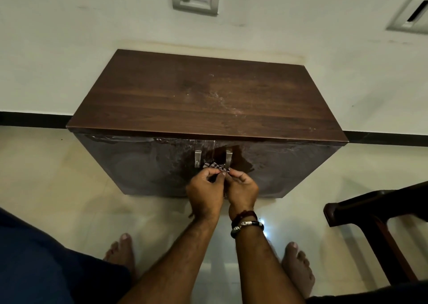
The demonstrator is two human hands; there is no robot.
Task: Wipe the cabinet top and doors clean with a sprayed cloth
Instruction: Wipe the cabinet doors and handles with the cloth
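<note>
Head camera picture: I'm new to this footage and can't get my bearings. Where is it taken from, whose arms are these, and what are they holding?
It is one wide-angle camera worn on a person's head, looking down, so the arms are the wearer's own. No machine is involved. The left hand and the right hand, which has bracelets at the wrist, both pinch a small patterned cloth in front of a dark wooden cabinet. The cloth sits near the two metal door handles. The cabinet top shows pale streaks, and the doors look dusty or smeared. A dark chair stands at the right.

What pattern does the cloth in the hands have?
The cloth has a dark and white checked pattern, seen in the head view.
</note>
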